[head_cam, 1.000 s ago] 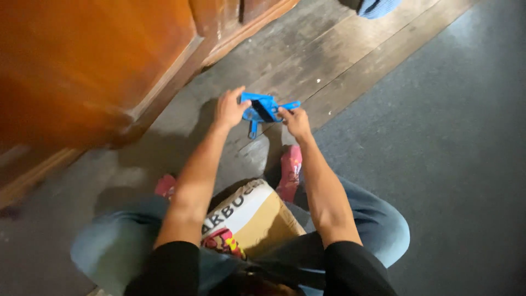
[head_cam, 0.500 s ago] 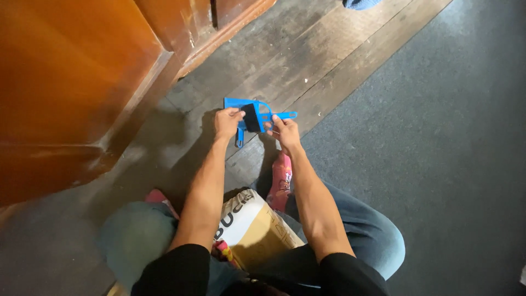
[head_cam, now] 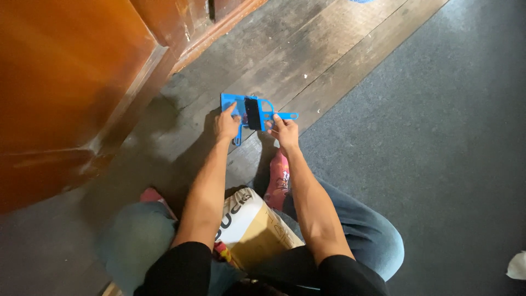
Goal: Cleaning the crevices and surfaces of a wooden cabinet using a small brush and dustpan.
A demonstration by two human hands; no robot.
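Gripping flat blue plastic dustpan (head_cam: 246, 112), left hand (head_cam: 226, 125), right hand (head_cam: 285, 131), fingers pinched on it, worn wooden floorboards (head_cam: 307, 60)

I have both bare arms stretched forward past my knees, wrists nearly level. My left hand (head_cam: 226, 125) pinches with its forefinger extended; my right hand (head_cam: 285, 130) sits just beside it, fingers curled in a grip, knuckles up.

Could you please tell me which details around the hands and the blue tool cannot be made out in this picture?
- Head view: small blue plastic dustpan partly hidden by left hand and right hand.
- White crumpled scrap: cut off by the right edge.
- Brown paper bag: mostly covered by the forearms and knees.
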